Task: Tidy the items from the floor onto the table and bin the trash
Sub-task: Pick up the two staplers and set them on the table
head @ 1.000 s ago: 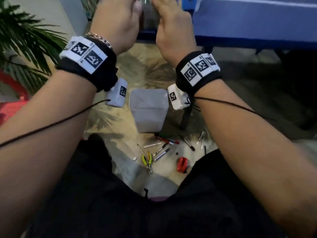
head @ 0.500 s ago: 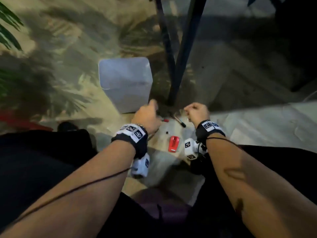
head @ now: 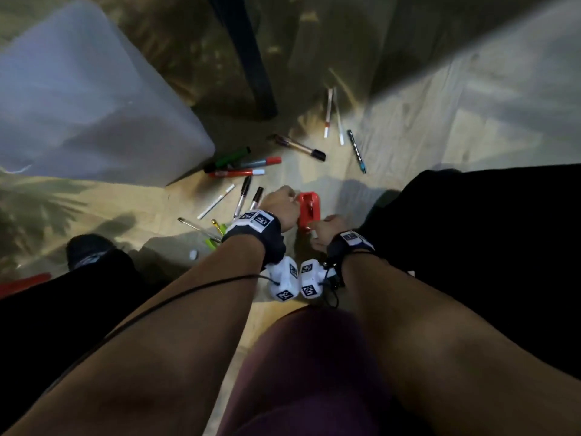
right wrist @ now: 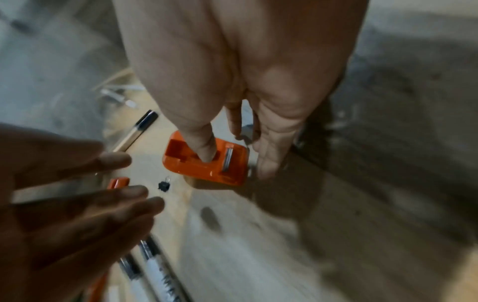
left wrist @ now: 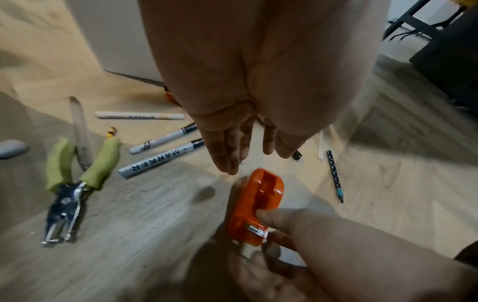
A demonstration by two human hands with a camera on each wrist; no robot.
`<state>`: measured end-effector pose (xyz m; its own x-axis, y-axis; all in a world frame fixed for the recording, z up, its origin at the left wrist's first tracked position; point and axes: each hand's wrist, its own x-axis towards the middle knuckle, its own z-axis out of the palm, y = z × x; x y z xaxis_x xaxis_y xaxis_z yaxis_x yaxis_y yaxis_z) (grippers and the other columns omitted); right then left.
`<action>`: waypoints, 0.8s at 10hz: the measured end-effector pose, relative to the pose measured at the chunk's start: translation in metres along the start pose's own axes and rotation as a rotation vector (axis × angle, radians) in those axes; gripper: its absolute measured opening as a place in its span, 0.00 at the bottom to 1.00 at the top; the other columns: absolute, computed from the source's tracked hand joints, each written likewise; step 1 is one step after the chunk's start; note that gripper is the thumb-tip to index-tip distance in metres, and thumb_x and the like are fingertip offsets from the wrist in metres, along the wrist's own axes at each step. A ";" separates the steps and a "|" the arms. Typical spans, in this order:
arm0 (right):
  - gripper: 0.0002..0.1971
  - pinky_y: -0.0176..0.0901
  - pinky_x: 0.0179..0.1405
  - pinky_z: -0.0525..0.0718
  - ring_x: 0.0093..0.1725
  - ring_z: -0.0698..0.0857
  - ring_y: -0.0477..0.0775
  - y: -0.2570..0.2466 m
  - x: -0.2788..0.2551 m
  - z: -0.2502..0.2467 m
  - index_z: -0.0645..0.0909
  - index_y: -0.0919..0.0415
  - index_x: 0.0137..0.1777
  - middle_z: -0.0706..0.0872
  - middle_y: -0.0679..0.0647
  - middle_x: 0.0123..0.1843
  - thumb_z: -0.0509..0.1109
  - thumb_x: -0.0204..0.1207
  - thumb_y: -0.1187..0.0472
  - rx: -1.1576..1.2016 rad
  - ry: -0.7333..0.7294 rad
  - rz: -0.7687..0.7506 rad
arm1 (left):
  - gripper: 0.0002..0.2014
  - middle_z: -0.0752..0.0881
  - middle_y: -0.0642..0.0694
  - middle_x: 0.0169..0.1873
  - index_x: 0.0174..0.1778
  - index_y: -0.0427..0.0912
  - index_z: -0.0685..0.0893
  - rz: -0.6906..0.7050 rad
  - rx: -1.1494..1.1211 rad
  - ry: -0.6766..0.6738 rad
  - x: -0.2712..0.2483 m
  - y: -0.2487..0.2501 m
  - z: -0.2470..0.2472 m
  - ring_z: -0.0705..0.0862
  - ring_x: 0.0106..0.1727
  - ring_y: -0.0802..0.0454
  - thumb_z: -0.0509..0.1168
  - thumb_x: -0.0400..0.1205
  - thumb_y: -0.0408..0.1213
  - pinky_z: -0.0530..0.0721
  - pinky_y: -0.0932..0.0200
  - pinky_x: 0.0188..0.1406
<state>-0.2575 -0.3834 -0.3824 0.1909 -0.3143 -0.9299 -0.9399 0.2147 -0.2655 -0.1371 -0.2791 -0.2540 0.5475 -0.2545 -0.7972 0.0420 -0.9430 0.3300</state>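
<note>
From the head view, the right hand (head: 327, 231) is pinching the glossy orange plastic block (head: 309, 210) on the wood-grain floor (head: 408, 146), beside the bin wall (head: 94, 105). From the left wrist, the left hand (left wrist: 245, 126) is hovering with straight fingers above it. From the right wrist, thumb and fingers (right wrist: 204, 147) are gripping its edges.

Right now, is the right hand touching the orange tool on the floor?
Touching. The right wrist view shows the right hand with a finger pressed into the orange tool, other fingers at its end.
</note>
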 end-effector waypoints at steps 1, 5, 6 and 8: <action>0.22 0.66 0.52 0.93 0.40 0.95 0.67 -0.019 -0.027 0.000 0.91 0.62 0.41 0.94 0.61 0.37 0.83 0.51 0.46 0.073 0.009 0.067 | 0.22 0.79 0.39 0.76 0.80 0.46 0.73 0.046 0.036 -0.041 0.017 0.014 0.011 0.78 0.74 0.38 0.57 0.90 0.44 0.74 0.54 0.70; 0.13 0.58 0.59 0.93 0.52 0.92 0.61 -0.030 -0.030 -0.015 0.92 0.62 0.52 0.94 0.61 0.52 0.80 0.68 0.72 0.072 -0.098 0.025 | 0.22 0.87 0.42 0.67 0.75 0.50 0.80 0.089 0.145 -0.139 0.034 0.016 0.009 0.85 0.65 0.42 0.67 0.83 0.41 0.81 0.54 0.65; 0.12 0.56 0.61 0.91 0.58 0.91 0.63 -0.040 -0.040 -0.028 0.87 0.54 0.46 0.90 0.59 0.55 0.78 0.72 0.73 0.042 -0.214 -0.009 | 0.26 0.88 0.42 0.66 0.75 0.50 0.81 0.113 0.194 -0.048 0.022 0.014 -0.004 0.86 0.64 0.42 0.74 0.79 0.39 0.82 0.55 0.66; 0.15 0.49 0.54 0.93 0.52 0.90 0.59 -0.109 -0.104 -0.053 0.83 0.57 0.52 0.88 0.62 0.54 0.71 0.77 0.80 -0.087 -0.458 -0.138 | 0.29 0.88 0.49 0.59 0.67 0.55 0.80 0.104 0.123 -0.054 -0.033 0.011 -0.073 0.87 0.52 0.48 0.80 0.72 0.51 0.86 0.55 0.53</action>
<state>-0.1895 -0.4230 -0.2433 0.4020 0.1090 -0.9091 -0.9135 0.1149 -0.3902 -0.0934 -0.2654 -0.1869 0.4973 -0.3601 -0.7893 -0.1171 -0.9293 0.3502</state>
